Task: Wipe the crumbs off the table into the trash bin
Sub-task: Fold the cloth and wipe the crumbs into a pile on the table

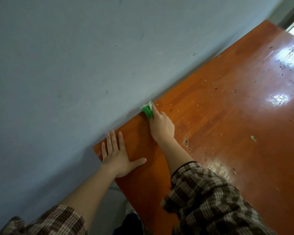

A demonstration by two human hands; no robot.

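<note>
Left hand was down flat on the table, fingers spread wide, thumb out to the side, planted right at the near corner where the wood met the wall. And there was the right hand, reaching further along that same edge, fingers curled on a green cloth and pressing it to the tabletop just beside the wall. A white bit poked out at the cloth's far tip, possibly tissue; the view was too soft to be sure. Crumbs lay to the right of that hand, a small heap close by the wrist, with a looser scatter trailing off toward the far end of the table, well apart from the cloth. Bright glare shone off the polished wood on the right. A plaid sleeve covered the right forearm, pushed back from the wrist.
</note>
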